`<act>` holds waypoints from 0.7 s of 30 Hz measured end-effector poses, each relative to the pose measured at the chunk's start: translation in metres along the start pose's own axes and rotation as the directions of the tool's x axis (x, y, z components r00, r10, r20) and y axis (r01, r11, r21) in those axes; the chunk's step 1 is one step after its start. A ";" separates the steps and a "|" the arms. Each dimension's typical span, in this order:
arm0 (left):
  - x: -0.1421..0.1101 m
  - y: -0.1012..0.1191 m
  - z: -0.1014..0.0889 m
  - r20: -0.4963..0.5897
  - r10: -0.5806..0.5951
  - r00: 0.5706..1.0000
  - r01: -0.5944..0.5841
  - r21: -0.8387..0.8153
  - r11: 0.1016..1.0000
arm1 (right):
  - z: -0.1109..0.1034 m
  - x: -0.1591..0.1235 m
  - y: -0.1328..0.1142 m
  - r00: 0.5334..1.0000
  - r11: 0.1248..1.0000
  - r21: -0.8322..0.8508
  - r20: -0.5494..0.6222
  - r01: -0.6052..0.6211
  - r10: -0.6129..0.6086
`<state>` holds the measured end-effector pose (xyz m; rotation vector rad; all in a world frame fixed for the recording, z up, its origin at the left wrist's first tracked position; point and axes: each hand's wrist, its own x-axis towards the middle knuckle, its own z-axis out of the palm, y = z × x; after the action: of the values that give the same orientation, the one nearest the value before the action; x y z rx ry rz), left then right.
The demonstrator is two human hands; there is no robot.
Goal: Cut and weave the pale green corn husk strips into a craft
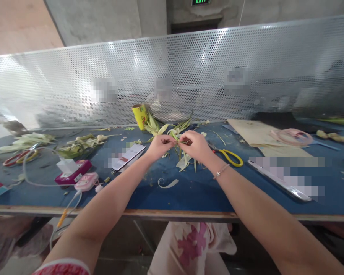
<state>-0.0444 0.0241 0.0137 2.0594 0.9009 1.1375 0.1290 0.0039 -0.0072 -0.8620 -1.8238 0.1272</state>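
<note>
Above the middle of the blue table, my left hand (163, 146) and my right hand (194, 146) meet with thumbs and fingertips pinched together. Between them is a green leaf strip (174, 136), much like corn husk; the fingers partly cover it. Loose pale husk pieces (184, 162) lie just beneath the hands. A pile of green husk leaves (152, 125) spreads out behind them, beside a yellow cardboard tube (140, 116). Close to my right wrist lie yellow-handled scissors (231, 157). A phone with a lit screen (129, 157) rests by my left forearm.
Leaf bundles (81, 146), red-handled scissors (15, 158) and a purple power strip (77, 172) with cables are on the left. Rightward are brown paper (253, 131), a pink tape roll (291, 136) and a flat silver-edged device (281, 181). A perforated metal screen (189, 68) closes the back.
</note>
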 end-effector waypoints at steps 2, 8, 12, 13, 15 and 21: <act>0.000 -0.001 0.000 -0.005 0.008 1.000 -0.008 0.018 1.000 | 0.000 0.000 0.002 1.000 1.000 0.010 0.013 -0.007 0.007; 0.001 -0.006 0.000 -0.133 0.065 0.989 -0.038 0.196 0.980 | -0.001 0.000 0.005 0.990 0.993 0.103 0.136 -0.050 0.035; 0.000 -0.005 0.002 -0.162 0.172 0.972 -0.102 0.372 0.922 | -0.002 -0.001 0.005 0.983 0.999 -0.014 0.181 -0.029 0.031; -0.001 -0.004 0.003 -0.154 0.189 0.970 -0.109 0.418 0.902 | -0.002 -0.002 0.004 0.981 0.999 -0.053 0.194 -0.002 0.012; -0.005 -0.001 0.006 -0.158 0.211 0.965 -0.104 0.509 0.854 | -0.002 -0.002 0.003 0.976 0.991 -0.117 0.214 0.064 -0.038; -0.012 -0.001 0.011 -0.319 0.404 0.857 -0.128 0.629 0.767 | -0.002 0.000 0.002 0.971 0.942 -0.276 0.195 0.190 -0.138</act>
<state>-0.0402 0.0128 0.0027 2.5464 1.3380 1.6995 0.1322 0.0048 -0.0076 -0.9202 -2.1049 -0.1862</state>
